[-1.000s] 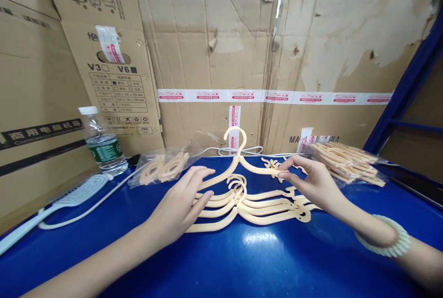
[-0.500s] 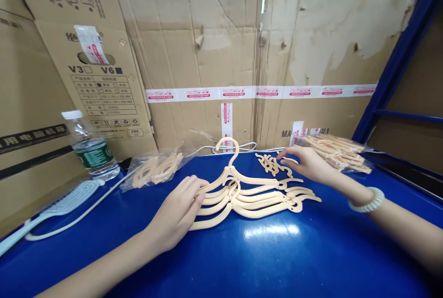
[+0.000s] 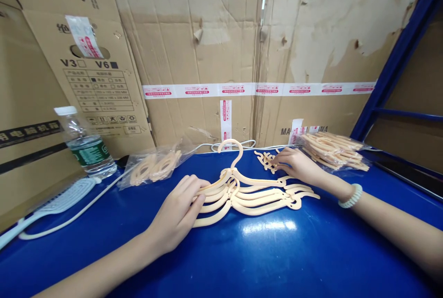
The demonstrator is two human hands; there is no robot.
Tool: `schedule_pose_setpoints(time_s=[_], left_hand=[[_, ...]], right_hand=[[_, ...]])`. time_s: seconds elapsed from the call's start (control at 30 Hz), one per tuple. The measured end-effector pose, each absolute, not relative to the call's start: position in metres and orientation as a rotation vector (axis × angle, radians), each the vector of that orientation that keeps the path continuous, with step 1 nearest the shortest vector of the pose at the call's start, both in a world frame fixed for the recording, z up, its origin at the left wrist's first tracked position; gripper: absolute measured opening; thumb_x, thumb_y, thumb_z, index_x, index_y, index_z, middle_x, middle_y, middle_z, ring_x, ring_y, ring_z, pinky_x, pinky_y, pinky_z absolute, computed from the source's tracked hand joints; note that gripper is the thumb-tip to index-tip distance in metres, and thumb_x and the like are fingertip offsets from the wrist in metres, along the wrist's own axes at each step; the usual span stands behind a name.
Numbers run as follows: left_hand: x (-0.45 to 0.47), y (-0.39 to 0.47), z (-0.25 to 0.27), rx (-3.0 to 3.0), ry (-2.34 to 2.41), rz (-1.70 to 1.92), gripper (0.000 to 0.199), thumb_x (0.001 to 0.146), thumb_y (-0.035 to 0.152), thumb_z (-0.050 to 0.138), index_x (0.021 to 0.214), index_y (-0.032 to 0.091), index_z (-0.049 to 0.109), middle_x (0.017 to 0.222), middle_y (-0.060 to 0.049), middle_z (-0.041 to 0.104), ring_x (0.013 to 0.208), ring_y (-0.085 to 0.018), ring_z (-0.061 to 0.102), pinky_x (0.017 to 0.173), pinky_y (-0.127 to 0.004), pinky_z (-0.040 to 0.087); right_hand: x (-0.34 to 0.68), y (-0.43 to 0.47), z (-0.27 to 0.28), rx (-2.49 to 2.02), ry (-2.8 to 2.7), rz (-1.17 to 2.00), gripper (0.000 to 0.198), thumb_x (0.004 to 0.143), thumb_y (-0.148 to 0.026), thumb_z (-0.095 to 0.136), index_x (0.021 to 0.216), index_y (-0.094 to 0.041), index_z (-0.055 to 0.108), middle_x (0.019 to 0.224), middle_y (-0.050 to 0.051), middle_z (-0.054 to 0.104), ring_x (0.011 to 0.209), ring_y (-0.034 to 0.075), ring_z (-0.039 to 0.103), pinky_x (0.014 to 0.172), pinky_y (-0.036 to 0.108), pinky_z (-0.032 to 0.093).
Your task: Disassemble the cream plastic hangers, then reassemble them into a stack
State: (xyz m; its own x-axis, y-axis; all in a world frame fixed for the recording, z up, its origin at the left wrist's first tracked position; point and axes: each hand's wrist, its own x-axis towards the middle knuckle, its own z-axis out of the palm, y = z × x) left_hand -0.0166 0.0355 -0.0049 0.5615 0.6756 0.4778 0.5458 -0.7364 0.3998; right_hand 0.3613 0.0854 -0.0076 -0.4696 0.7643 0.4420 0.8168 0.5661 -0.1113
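Several beige plastic clothes hangers (image 3: 259,201) lie overlapped in the middle of the blue table. My left hand (image 3: 182,208) is closed around their left arms, and the topmost hanger's hook (image 3: 238,150) stands up at the back. Behind their right end is a small pile of beige curved plastic hooks (image 3: 265,160). My right hand (image 3: 294,164) is at the right side of this pile, fingers bent down and pinching at a hook; the fingertips are partly hidden among the pieces.
A clear bag of beige ring-shaped parts (image 3: 155,169) lies at the back left, near a water bottle (image 3: 88,150) and a pale hairbrush (image 3: 65,201). Bagged hanger parts (image 3: 335,150) sit at the back right. Cardboard (image 3: 200,58) walls the table's rear; a white cable (image 3: 76,217) runs left.
My right hand has moved left and down into the pile of small hooks, its fingers closing. My left hand keeps its hold on the hangers. The view has shifted slightly.
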Motion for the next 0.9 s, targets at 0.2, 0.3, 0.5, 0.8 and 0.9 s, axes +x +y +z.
schedule_pose_setpoints(time_s=[0.2,0.3,0.5,0.8,0.9], left_hand=[[-0.017,0.036,-0.006,2.540,1.045,0.942,0.024,0.100,0.029,0.035,0.104,0.021,0.057,0.095,-0.005,0.058,0.088,-0.022,0.053,0.079,-0.035,0.043],[-0.017,0.037,-0.006,2.522,1.049,0.948,0.024,0.100,0.027,0.034,0.102,0.021,0.057,0.095,-0.005,0.058,0.088,-0.021,0.054,0.081,-0.035,0.043],[-0.018,0.037,-0.005,2.479,1.076,0.977,0.024,0.099,0.028,0.033,0.103,0.021,0.056,0.095,-0.005,0.058,0.089,-0.022,0.054,0.081,-0.035,0.043],[-0.018,0.043,-0.007,2.437,1.140,1.003,0.023,0.099,0.031,0.035,0.102,0.021,0.055,0.094,-0.005,0.058,0.090,-0.023,0.055,0.080,-0.036,0.043],[-0.019,0.044,-0.009,2.439,1.147,1.003,0.022,0.099,0.030,0.035,0.102,0.021,0.055,0.095,-0.005,0.058,0.091,-0.023,0.055,0.081,-0.036,0.043]], right_hand=[[0.361,0.076,0.010,-1.330,-1.882,-0.239,0.030,0.089,-0.040,0.052,0.090,-0.018,0.073,0.089,0.010,0.068,0.084,0.025,0.063,0.076,0.040,0.050],[0.353,0.065,0.023,-1.370,-1.714,-0.004,0.035,0.088,-0.048,0.052,0.091,-0.018,0.069,0.069,0.004,0.063,0.062,0.019,0.059,0.055,0.031,0.046],[0.324,0.041,0.039,-1.283,-1.587,0.594,0.042,0.082,-0.059,0.058,0.093,-0.018,0.061,0.048,-0.002,0.057,0.036,0.010,0.048,0.036,0.023,0.032],[0.305,0.033,0.035,-1.228,-1.454,0.870,0.042,0.071,-0.056,0.072,0.084,-0.016,0.070,0.085,0.012,0.075,0.079,0.025,0.073,0.065,0.032,0.059],[0.305,0.034,0.031,-1.212,-1.380,0.897,0.040,0.071,-0.052,0.074,0.087,-0.016,0.067,0.081,0.011,0.075,0.075,0.022,0.073,0.062,0.030,0.058]])
